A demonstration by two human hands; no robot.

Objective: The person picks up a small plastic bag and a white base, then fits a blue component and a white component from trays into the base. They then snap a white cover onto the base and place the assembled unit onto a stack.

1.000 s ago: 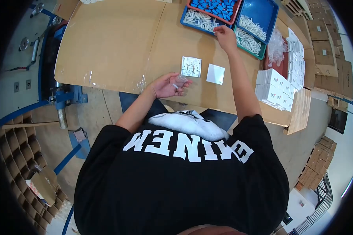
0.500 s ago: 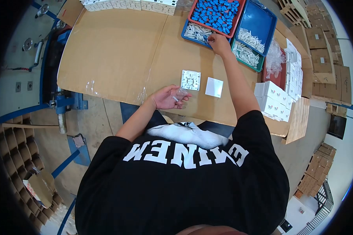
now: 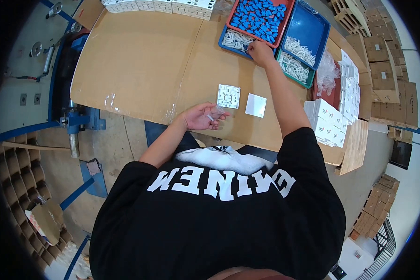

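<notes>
Palm up near the table's front edge, my left hand (image 3: pixel 200 116) is closed on a small clear plastic bag (image 3: pixel 217 111). A short white plastic piece (image 3: pixel 210 118) shows at its fingers. My right hand (image 3: pixel 262 52) reaches into the blue tray (image 3: pixel 222 45) of small white plastic pieces (image 3: pixel 237 39). Its fingers are bent together at the pieces, and what they hold is too small to make out. Between the hands lie a white square frame with a moulded face (image 3: pixel 228 96) and a plain white square plate (image 3: pixel 255 105).
A red tray (image 3: pixel 229 19) of blue plastic parts overlaps the blue tray. Another blue tray (image 3: pixel 308 28) rests partly over a green tray (image 3: pixel 299 83), both with white pieces. White boxes (image 3: pixel 325 122) stand at right; white stacked units (image 3: pixel 191 9) line the back. Cardboard (image 3: pixel 130 60) covers the table.
The camera view has shifted slightly. My right hand stays at the white pieces, and my left hand keeps its hold on the bag.
</notes>
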